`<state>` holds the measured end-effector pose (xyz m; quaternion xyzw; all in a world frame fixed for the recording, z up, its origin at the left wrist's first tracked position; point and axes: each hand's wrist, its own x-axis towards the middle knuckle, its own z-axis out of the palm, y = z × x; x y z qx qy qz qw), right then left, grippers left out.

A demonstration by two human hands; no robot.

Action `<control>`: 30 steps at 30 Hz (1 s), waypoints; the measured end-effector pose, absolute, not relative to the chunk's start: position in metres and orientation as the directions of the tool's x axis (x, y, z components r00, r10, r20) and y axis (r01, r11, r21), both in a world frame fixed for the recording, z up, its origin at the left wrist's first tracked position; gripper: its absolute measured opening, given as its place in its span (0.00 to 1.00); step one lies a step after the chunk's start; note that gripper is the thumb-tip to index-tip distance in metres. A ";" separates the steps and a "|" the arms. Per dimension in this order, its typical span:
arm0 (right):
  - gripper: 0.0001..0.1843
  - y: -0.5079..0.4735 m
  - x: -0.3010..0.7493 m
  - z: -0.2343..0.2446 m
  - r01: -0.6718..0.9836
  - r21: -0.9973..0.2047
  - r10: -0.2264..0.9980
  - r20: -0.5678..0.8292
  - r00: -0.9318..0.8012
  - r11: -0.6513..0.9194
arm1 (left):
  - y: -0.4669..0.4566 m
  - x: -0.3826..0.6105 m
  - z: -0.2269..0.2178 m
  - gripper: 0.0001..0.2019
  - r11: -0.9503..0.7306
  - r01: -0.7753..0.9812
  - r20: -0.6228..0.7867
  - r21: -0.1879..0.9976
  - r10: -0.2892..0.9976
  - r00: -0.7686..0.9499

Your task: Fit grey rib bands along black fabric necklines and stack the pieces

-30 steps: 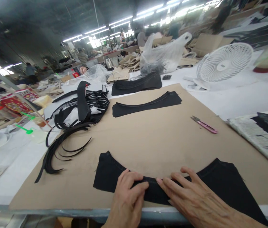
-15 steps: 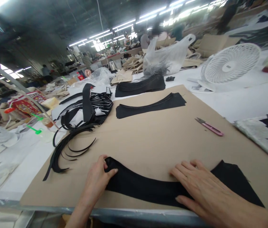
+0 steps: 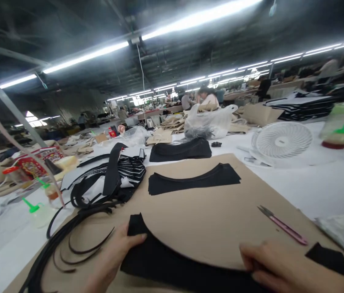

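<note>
A long, curved black fabric piece point(image 3: 174, 260) stretches between my hands at the near side of the brown board. My left hand point(image 3: 115, 254) grips its left end, thumb on top and the other fingers behind. Toward the right end, my right hand point(image 3: 272, 256) is closed on the piece, fingers curled and slightly blurred. The right tip of the black cloth shows beyond my right wrist. Farther back on the board lies another small pile of curved black pieces point(image 3: 193, 181). Pink-handled thread snips point(image 3: 283, 226) lie to the right.
Black strips point(image 3: 58, 240) and a striped bundle point(image 3: 129, 171) occupy the left. Behind the brown board point(image 3: 208, 219) are a black fabric stack point(image 3: 180, 150), a plastic bag point(image 3: 210, 122) and a white fan point(image 3: 283, 140). Green-tipped bottles point(image 3: 39, 213) stand at left. People work in the background.
My view has tilted upward, so the table sits lower. My right hand went from lying spread on the fabric to closed on it. My left hand still holds the left end.
</note>
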<state>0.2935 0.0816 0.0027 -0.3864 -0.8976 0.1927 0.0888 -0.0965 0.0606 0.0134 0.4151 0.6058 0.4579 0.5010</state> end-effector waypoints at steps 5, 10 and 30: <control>0.08 0.201 0.278 0.046 0.727 -0.185 0.741 0.005 -0.672 0.661 | 0.158 -0.097 0.012 0.23 0.130 0.153 -0.093 0.980 0.968 -0.231; 0.09 0.303 0.257 0.045 0.724 -0.016 0.724 -0.001 -0.690 0.690 | 0.239 -0.103 -0.003 0.15 0.143 0.360 0.005 0.922 0.925 -0.380; 0.10 0.244 0.281 0.034 0.786 -0.162 0.798 0.218 -0.561 0.597 | 0.235 -0.049 -0.045 0.13 -0.188 0.941 0.510 0.280 0.860 0.020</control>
